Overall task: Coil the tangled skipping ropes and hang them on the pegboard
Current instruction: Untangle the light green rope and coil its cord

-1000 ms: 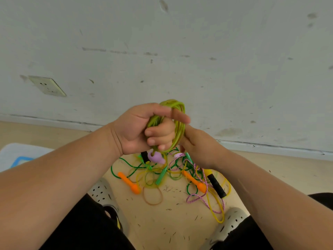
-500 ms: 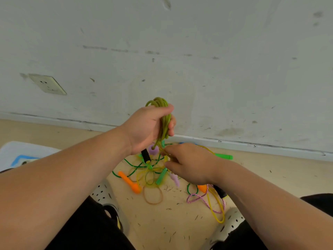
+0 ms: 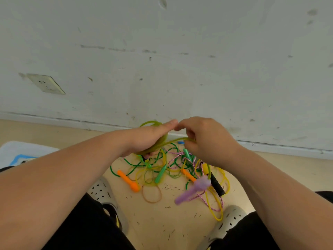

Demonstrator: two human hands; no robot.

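Note:
My left hand (image 3: 149, 138) holds a coil of olive-green skipping rope (image 3: 158, 143), its loops showing above and below the palm. My right hand (image 3: 207, 139) grips a strand of that same rope, stretched from the coil to its curled fingers. A blurred purple handle (image 3: 192, 191) hangs below my right hand. Under both hands a tangled pile of ropes (image 3: 173, 165) lies on the floor: green, yellow and pink-white cords, orange handles (image 3: 128, 181), a green handle (image 3: 160, 174), a black handle (image 3: 217, 185). No pegboard is in view.
A tan rubber band (image 3: 152, 194) lies on the beige floor before the pile. My two perforated grey shoes (image 3: 103, 192) flank it. A scuffed white wall with a socket (image 3: 46, 83) stands close behind. A white and blue board (image 3: 19, 154) lies at the left.
My left hand has dropped lower with the coil. My right hand rose from the pile to the coil, drawing a strand across. The purple handle now swings below my right hand.

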